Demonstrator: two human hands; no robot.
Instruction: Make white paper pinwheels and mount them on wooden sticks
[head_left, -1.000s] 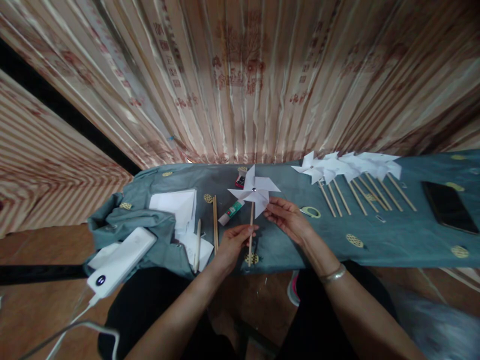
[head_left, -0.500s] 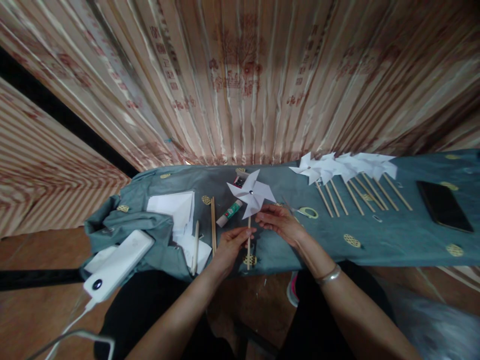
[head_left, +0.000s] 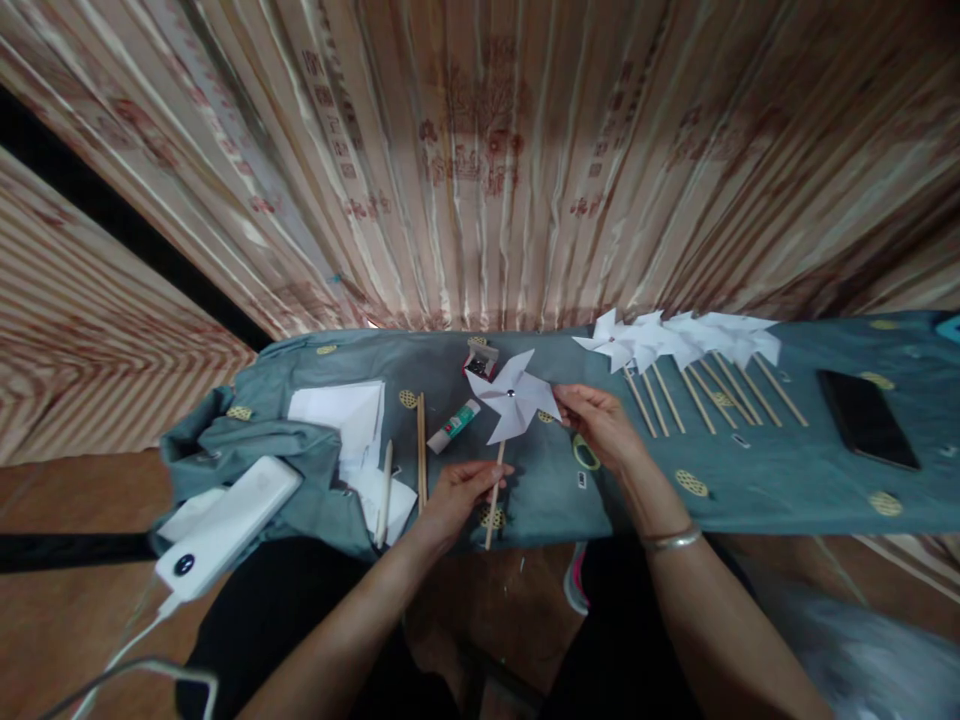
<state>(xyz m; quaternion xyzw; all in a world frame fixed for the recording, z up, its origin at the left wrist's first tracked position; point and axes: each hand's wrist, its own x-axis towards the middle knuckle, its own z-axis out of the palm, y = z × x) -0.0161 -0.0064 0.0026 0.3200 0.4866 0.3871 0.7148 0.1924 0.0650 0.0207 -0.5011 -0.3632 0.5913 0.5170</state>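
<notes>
A white paper pinwheel (head_left: pixel 517 402) with a shiny pin at its centre stands over the table on a thin wooden stick (head_left: pixel 494 505). My left hand (head_left: pixel 461 500) pinches that stick below the blades. With its fingertips, my right hand (head_left: pixel 604 428) grips the tip of the right-hand blade. Scissors with a yellow-green handle (head_left: pixel 584 453) lie partly hidden by the right hand. Behind and left of the pinwheel are a small open red box (head_left: pixel 478 362) and a green and white glue stick (head_left: pixel 454 426).
Several finished pinwheels (head_left: pixel 679 340) lie in a row at the back right, near a black phone (head_left: pixel 866 418). White paper sheets (head_left: pixel 341 408), a white pencil-like stick (head_left: pixel 385 492), loose wooden sticks (head_left: pixel 422 450) and a cabled white power bank (head_left: pixel 229 520) are at left. A curtain (head_left: pixel 480 230) hangs behind.
My right hand has moved right and up from beside the stick to the blade's tip. The pinwheel has turned and leans slightly right. My left hand keeps its pinch on the stick.
</notes>
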